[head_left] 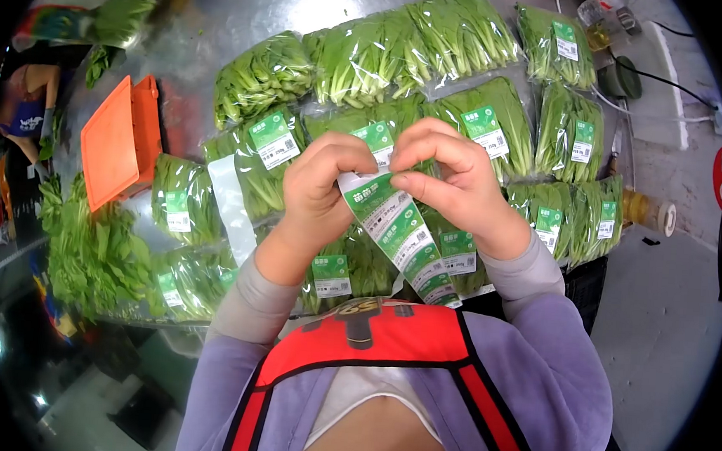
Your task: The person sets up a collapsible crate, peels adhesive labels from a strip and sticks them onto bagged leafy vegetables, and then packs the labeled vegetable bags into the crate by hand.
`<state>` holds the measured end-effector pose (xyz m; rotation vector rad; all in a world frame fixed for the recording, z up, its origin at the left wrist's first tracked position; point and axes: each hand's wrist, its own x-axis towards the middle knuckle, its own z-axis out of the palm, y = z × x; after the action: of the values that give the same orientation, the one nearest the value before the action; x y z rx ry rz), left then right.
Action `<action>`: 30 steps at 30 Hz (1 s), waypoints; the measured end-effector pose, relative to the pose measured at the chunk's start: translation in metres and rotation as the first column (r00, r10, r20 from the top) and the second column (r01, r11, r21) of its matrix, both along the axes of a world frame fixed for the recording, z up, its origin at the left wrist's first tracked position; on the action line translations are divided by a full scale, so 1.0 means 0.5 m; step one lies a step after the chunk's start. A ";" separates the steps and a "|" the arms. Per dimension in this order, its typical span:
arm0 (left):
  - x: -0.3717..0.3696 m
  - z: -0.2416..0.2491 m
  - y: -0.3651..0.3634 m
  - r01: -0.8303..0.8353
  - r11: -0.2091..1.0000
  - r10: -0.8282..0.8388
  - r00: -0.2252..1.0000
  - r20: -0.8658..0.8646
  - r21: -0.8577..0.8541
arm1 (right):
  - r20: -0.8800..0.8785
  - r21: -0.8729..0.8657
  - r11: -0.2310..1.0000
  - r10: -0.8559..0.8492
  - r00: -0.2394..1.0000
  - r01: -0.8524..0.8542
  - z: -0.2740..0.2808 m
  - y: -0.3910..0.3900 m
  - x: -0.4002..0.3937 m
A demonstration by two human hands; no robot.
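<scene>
My left hand is closed on the upper left edge of a strip of green-and-white printed labels. With thumb and fingers pinched together, my right hand grips the strip's top right corner. The strip hangs down between my wrists towards my apron. Under it lie clear bags of leafy greens, many bearing the same sort of label. In the back row, several bags of greens show no label on top. A blank white strip lies left of my left hand.
An orange plastic basket stands at the left, with loose leafy greens in front of it. A bottle lies at the right edge, near cables. Another person is at the far left.
</scene>
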<state>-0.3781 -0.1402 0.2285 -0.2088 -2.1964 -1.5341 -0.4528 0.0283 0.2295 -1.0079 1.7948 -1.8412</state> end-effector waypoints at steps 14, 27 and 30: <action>-0.037 -0.095 0.003 0.121 0.929 -0.108 0.993 0.057 -0.350 | 0.103 -0.040 0.911 -0.404 0.909 0.409 -0.081 0.239 -0.410; -0.055 -0.099 -0.042 -0.166 0.927 0.206 0.975 0.086 -0.338 | -0.863 0.251 0.636 -0.195 0.467 0.730 -0.088 0.042 -0.345; -0.053 -0.103 -0.057 -0.253 0.924 0.288 0.954 0.085 -0.286 | 0.005 0.461 0.887 0.029 1.000 -0.028 -0.052 0.034 -0.191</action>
<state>-0.4046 -0.1689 0.1772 0.1096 -2.4134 -1.1206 -0.5481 0.0456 0.2034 -0.8416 2.0681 -1.2916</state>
